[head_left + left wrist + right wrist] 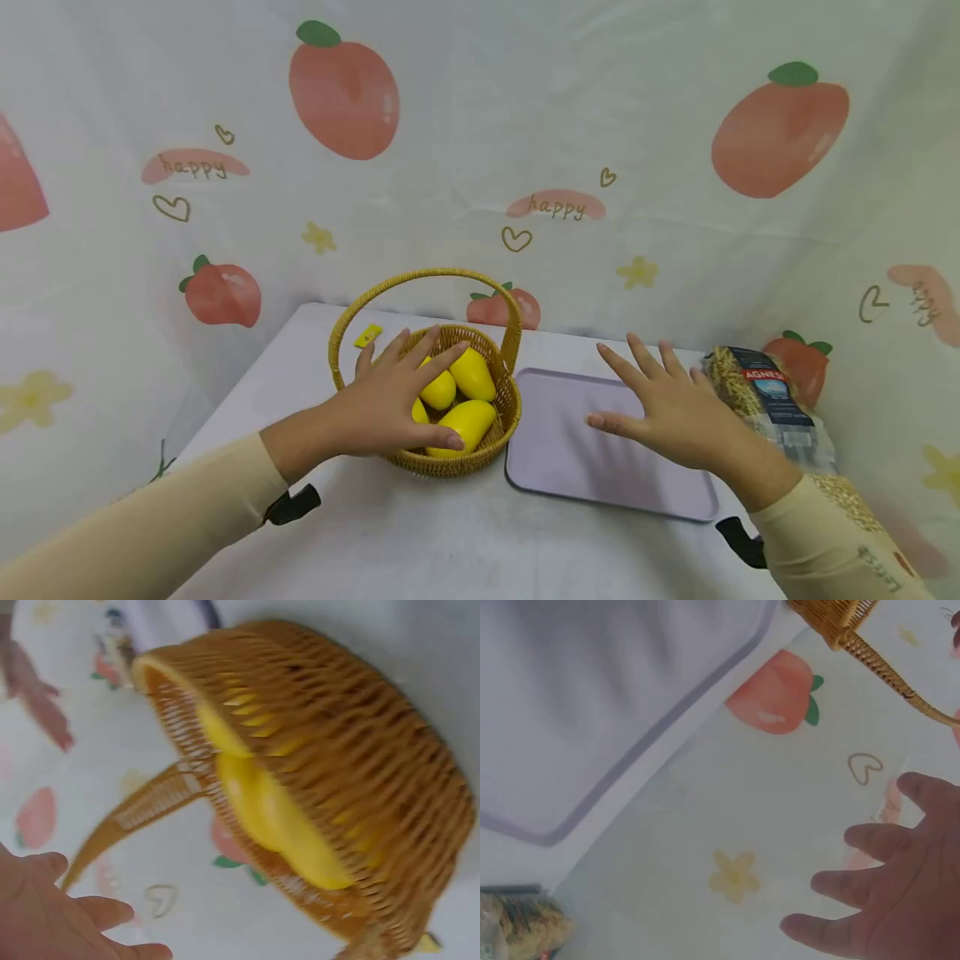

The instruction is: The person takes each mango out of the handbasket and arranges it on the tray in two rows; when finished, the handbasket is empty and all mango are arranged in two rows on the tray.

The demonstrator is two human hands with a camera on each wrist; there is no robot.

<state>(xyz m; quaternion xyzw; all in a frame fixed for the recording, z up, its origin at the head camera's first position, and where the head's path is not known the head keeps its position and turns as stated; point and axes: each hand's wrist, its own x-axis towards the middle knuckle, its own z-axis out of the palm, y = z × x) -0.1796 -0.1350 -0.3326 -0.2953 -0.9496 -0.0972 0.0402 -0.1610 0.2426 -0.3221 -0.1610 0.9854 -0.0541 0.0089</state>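
A woven basket (450, 467) with a tall arched handle stands on the table, holding several yellow mangoes (472, 373). My left hand (382, 400) hovers in front of the basket in the head view, fingers spread and nothing in them; it hides part of the fruit. In the left wrist view, the basket's side (360, 750) and the yellow fruit (262, 802) appear blurred, with the hand apart from them. Above the lilac tray (555, 467), my right hand (675, 408) is held with its fingers spread, gripping nothing. Its shadow falls on the tray.
A clear bag of pasta (768, 400) with a dark label lies at the table's right end. Behind the basket is a small yellow tag (368, 336). A fruit-printed curtain (465, 150) hangs around the white table (420, 542).
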